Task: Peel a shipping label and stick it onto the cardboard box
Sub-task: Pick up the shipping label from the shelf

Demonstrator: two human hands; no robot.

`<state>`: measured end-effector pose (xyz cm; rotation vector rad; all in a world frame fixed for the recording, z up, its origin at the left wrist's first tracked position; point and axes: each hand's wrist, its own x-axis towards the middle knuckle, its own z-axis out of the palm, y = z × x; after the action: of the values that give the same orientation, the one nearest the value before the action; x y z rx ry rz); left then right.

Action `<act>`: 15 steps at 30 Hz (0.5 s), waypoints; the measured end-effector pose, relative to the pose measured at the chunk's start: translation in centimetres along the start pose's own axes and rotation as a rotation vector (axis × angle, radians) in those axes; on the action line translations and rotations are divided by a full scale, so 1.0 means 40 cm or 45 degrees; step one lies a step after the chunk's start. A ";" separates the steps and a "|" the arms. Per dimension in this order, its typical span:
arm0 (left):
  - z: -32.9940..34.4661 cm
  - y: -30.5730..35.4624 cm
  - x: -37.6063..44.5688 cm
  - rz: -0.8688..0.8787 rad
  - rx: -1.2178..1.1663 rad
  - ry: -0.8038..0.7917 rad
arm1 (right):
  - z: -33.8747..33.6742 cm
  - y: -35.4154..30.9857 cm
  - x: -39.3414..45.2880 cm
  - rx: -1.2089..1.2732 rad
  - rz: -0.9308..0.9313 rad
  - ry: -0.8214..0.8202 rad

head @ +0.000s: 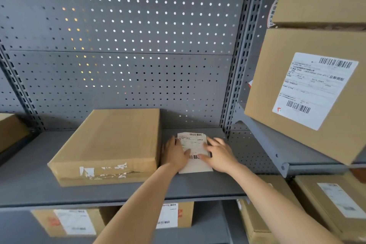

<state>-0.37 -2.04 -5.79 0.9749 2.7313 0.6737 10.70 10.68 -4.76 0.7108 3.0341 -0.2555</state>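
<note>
A flat brown cardboard box [111,142] lies on the grey metal shelf [138,192], its top bare, with torn white tape remains on its front side. Just to its right lies a small stack of white shipping labels [195,145] with barcodes. My left hand [174,154] rests on the stack's left edge, thumb on the paper. My right hand [218,153] lies on the stack's right side, fingers spread, fingertips near the lower barcode. Neither hand has lifted a label off the stack.
A grey pegboard wall [122,45] backs the shelf. Labelled cardboard boxes [309,93] are stacked at the right on a neighbouring shelf. More labelled boxes [75,222] stand on the shelf below. Another box edge [10,130] shows at far left.
</note>
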 end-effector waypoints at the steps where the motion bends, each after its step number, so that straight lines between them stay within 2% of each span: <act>1: 0.000 0.002 0.000 0.017 -0.012 0.025 | 0.003 0.000 0.002 0.000 -0.004 0.017; 4: 0.001 0.005 -0.002 0.057 -0.101 0.101 | 0.006 -0.003 -0.001 0.025 -0.011 0.101; 10: -0.012 0.015 -0.015 0.071 -0.512 0.272 | 0.015 -0.011 -0.012 0.172 0.009 0.200; 15: -0.037 0.030 -0.017 0.123 -0.656 0.361 | -0.006 -0.027 -0.023 0.312 0.018 0.331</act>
<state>0.39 -2.19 -3.92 0.9389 2.5165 1.5391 11.04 9.34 -4.32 0.8396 3.2770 -0.5870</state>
